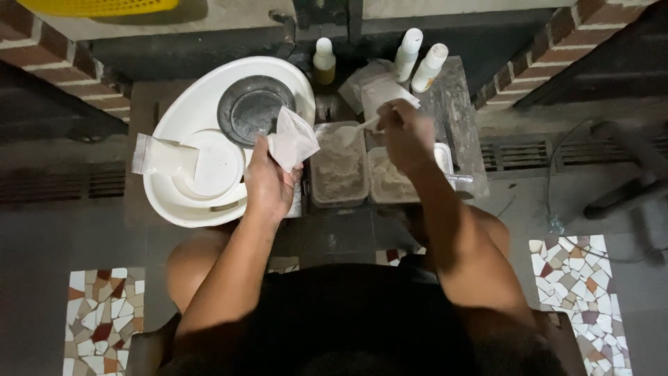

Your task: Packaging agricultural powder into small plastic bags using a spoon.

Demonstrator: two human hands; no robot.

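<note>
Two hands are at work over the low counter point(459, 104) in front of your knees. Your left hand point(268, 182) pinches a small clear plastic bag point(292, 138) of pale powder, fingers pressed together around its lower edge, holding it up just left of the two trays. Your right hand point(406, 136) has its fingers closed on the handle of a white plastic spoon point(353, 130), whose bowl carries powder above the left tray point(339, 167). The right tray point(390, 182), also filled with pale powder, sits touching it, partly under your right hand. Left of the bag lies a white oval basin point(182, 111) holding a dark round dish point(254, 108), a white lid point(212, 163) and another small bag point(156, 154). Three white-capped bottles point(407, 52) stand at the far edge.
</note>
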